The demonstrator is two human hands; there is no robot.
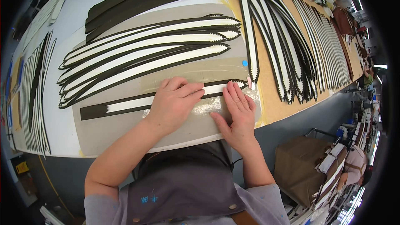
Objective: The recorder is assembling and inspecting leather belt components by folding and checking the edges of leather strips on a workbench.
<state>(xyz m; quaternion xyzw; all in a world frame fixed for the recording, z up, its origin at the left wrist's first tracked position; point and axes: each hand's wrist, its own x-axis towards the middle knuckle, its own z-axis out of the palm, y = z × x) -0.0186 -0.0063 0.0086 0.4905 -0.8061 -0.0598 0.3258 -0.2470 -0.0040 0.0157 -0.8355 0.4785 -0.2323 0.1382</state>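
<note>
A long black strip with a white layer (137, 104) and a toothed tip lies across the grey work mat (121, 135) in front of me. My left hand (171, 105) is closed at the middle of this strip, its bent fingers gripping the edge. On the strip's right part, close to the toothed tip, my right hand (238, 116) lies flat with its fingers stretched out and thumb apart. Just beyond my hands is a loose pile of similar black-and-white strips (137, 60). What is under my fingers is hidden.
Plain black strips (137, 6) are stacked at the back. More strips hang over the tan board (266, 112) on the right, beside a row of narrow strips (325, 50). Others lie at far left (37, 100). A brown-covered stand (300, 166) and a co-worker (356, 164) are at lower right.
</note>
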